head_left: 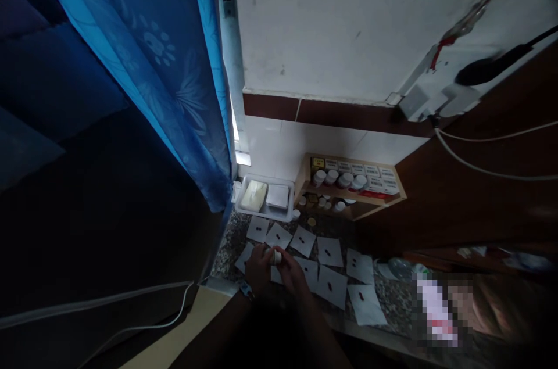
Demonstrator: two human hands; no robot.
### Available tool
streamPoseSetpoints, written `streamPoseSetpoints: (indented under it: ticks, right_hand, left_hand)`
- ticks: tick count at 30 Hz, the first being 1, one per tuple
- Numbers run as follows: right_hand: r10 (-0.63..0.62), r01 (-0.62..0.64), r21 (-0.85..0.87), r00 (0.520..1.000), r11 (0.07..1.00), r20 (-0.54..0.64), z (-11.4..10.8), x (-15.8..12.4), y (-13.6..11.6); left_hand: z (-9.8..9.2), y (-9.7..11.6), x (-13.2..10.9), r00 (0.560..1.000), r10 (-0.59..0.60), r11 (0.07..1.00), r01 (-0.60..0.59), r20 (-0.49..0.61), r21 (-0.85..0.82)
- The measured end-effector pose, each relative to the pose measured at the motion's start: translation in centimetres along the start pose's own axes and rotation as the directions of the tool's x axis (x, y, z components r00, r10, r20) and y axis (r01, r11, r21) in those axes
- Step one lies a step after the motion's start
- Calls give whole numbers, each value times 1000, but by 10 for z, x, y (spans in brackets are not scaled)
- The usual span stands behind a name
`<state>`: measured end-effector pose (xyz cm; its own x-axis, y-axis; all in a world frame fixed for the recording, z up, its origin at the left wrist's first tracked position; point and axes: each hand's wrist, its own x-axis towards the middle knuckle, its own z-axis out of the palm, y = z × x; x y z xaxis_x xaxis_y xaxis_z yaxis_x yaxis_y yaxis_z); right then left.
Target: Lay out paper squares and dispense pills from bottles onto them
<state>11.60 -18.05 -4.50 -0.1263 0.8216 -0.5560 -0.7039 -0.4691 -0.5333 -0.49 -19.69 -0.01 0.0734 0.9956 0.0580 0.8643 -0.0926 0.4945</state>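
Note:
Over the near-left part of the stone counter [226,261], my left hand [258,269], with a watch at the wrist, is closed around a small white pill bottle [276,257]. My right hand [291,271] meets it from the other side, its fingers closed on the same bottle. Several white paper squares [335,287] lie spread in rows beneath and around my hands. Small dark red pills [330,286] rest on the papers, mostly in pairs. My hands and forearms hide part of the nearest papers.
Behind the papers stand a clear plastic tray [285,217] with stacked white and yellowish packets, and a wooden shelf [394,204] of medicine boxes and bottles. A small round yellowish lid [311,221] lies near it. A blue curtain [174,84] hangs left; a plastic bottle [399,267] lies right.

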Motion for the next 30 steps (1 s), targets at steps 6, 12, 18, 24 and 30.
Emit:
streamPoseSetpoints:
  ticks: [6,12,18,24,30]
  right_hand:
    - [60,-61,23,998,998,37,9,-5,-5]
    - [6,-6,36,1000,999,3,14,-6,-8]
    - [9,-9,-42,1000,999,19,14,-8,-19]
    - [7,-16,-102,997,995,-82,10,-7,-17]
    - [-45,-5,-285,984,959,-170,3,3,-7]
  left_hand:
    - [-4,-9,-7,997,-10,998,6,-74,-59]
    - [-5,-10,4,999,39,993,-43,-29,-113]
    - [-2,-11,8,997,-63,973,51,-43,-227]
    - [4,-10,4,997,-73,964,70,-3,-255]
    - [7,-11,0,1000,-26,970,26,5,-242]
